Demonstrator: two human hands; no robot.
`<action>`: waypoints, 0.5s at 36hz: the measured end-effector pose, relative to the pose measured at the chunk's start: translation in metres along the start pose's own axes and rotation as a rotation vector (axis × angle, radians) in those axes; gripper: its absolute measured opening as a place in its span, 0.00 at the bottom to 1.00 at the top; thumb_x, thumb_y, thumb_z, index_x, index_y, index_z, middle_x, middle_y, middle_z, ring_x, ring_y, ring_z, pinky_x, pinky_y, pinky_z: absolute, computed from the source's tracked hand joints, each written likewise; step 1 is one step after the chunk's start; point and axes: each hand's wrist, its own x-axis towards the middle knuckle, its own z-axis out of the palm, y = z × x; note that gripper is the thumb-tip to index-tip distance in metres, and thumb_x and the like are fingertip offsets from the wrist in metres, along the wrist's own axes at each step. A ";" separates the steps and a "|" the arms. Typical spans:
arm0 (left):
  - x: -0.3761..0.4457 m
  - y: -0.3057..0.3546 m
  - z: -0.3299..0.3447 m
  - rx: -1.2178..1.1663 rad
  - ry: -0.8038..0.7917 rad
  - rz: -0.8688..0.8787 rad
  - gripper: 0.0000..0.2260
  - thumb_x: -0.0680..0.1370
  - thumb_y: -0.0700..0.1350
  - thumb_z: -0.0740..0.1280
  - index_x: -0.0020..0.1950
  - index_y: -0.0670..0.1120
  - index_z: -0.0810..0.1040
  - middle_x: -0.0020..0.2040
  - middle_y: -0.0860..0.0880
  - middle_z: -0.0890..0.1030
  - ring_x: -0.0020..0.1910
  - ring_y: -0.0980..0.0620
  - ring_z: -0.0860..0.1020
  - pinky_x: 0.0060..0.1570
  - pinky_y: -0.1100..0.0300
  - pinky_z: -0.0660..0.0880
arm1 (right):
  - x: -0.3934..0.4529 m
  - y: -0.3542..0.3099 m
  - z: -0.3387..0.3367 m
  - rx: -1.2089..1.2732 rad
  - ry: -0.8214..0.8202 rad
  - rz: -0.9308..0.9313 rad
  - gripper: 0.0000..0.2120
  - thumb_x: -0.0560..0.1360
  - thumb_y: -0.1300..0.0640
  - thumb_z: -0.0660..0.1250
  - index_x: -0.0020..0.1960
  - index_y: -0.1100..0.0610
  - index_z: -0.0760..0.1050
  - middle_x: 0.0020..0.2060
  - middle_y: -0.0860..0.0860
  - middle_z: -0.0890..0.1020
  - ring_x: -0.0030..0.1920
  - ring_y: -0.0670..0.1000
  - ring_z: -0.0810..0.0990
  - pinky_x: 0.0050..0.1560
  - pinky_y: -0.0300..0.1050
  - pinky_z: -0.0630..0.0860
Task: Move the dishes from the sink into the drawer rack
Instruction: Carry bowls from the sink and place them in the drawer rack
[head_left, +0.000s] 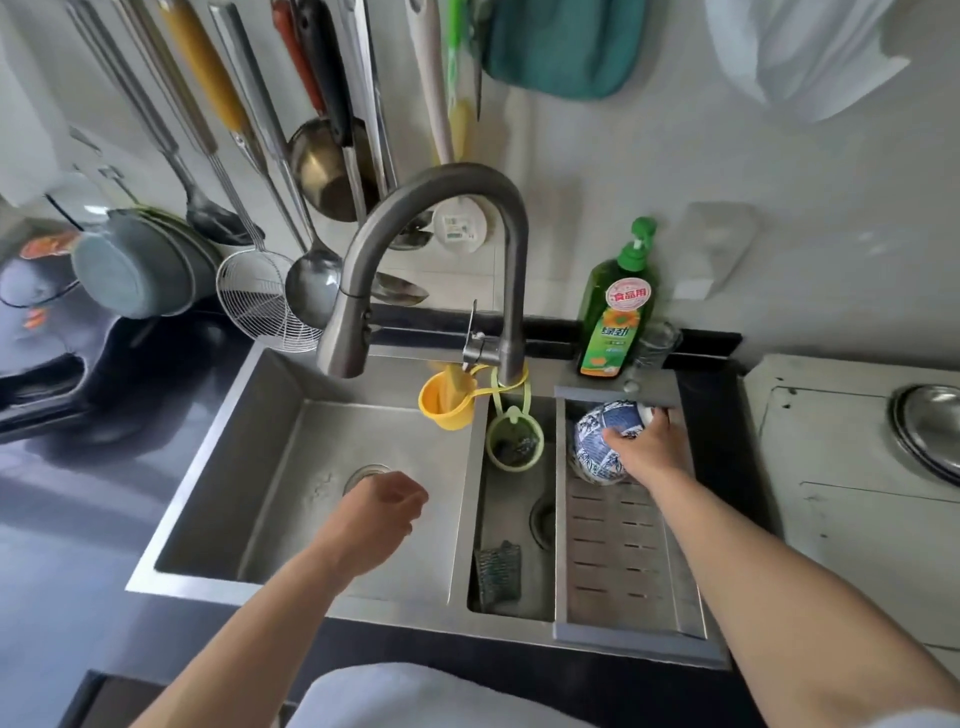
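Two blue-and-white patterned bowls lie upside down at the far end of the slotted steel rack (618, 551), which sits in the right side of the sink. My right hand (647, 444) grips the farther bowl (613, 415) from above. The nearer bowl (592, 457) leans against it, partly hidden by my hand. My left hand (382, 512) hovers over the large left basin (291, 467) with fingers loosely curled and nothing in it. The left basin holds no dishes; its drain shows just behind my hand.
A tall grey faucet (431, 249) arches over the sink's middle. A yellow cup (447, 400) and a green strainer basket (514, 441) hang from it. A green soap bottle (615, 312) stands behind the rack. A scrubber (498, 571) lies in the narrow middle basin. Utensils hang on the wall.
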 end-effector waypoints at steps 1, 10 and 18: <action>0.001 0.000 0.001 0.001 -0.005 -0.003 0.06 0.80 0.42 0.66 0.47 0.49 0.83 0.41 0.52 0.83 0.35 0.55 0.80 0.37 0.61 0.73 | 0.001 -0.001 0.002 0.038 -0.006 0.026 0.47 0.72 0.40 0.74 0.81 0.56 0.54 0.76 0.61 0.63 0.74 0.63 0.67 0.69 0.53 0.69; -0.003 0.005 0.010 0.016 -0.042 -0.015 0.07 0.80 0.40 0.65 0.50 0.45 0.83 0.42 0.50 0.83 0.36 0.54 0.80 0.34 0.67 0.73 | 0.004 0.006 0.012 0.196 0.050 0.040 0.45 0.68 0.44 0.80 0.77 0.54 0.62 0.70 0.58 0.73 0.66 0.62 0.77 0.63 0.56 0.77; -0.010 0.019 0.019 0.090 -0.093 0.035 0.08 0.82 0.41 0.64 0.53 0.47 0.83 0.44 0.51 0.84 0.37 0.56 0.81 0.36 0.68 0.75 | -0.029 0.001 -0.010 0.388 0.212 -0.019 0.37 0.72 0.54 0.79 0.75 0.57 0.66 0.69 0.57 0.72 0.66 0.58 0.76 0.55 0.43 0.70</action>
